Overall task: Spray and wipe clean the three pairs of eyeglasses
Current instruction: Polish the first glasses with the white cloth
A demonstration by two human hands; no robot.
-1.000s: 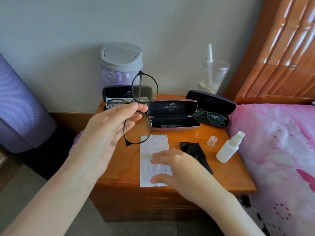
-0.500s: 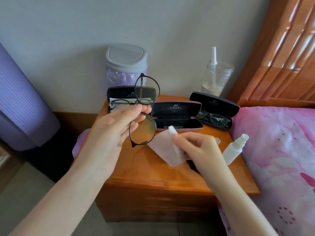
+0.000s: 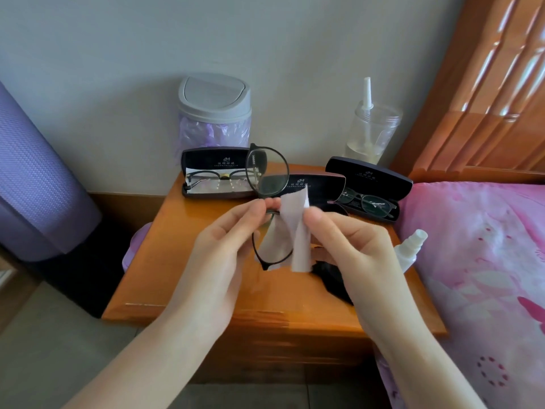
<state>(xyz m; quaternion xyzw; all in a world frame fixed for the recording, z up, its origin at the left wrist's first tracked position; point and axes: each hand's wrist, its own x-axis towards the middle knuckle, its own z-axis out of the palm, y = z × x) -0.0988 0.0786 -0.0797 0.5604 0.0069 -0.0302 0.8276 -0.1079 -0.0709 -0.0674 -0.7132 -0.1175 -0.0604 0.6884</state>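
The round glasses [image 3: 271, 172] are held up over the middle of the counter [image 3: 182, 261], turned on end so that one lens stands above the other. The frame is thin, black and nearly circular, and the upper lens is clear enough to show the cases behind it. The left hand [image 3: 227, 240] pinches the frame at the bridge, between thumb and fingertips. The right hand [image 3: 354, 246] pinches a white cloth [image 3: 295, 228], which hangs folded against the lower lens and hides much of it. Behind the hands three dark cases lie open on the counter: the left case [image 3: 206, 160] holds a second pair [image 3: 219, 181] with a dark brow line – the middle case [image 3: 312, 185] is partly hidden by the hands – and the right case [image 3: 371, 175] holds a third pair [image 3: 368, 203] with a thin dark frame. A small white spray bottle [image 3: 408, 249] lies near the counter's right edge, and a black cloth [image 3: 333, 278] lies below the right hand. At the back stand a grey-lidded bin [image 3: 215, 113] and a clear cup [image 3: 373, 131] with a straw. A bed [image 3: 486, 261] with a pink cover adjoins the counter on the right.
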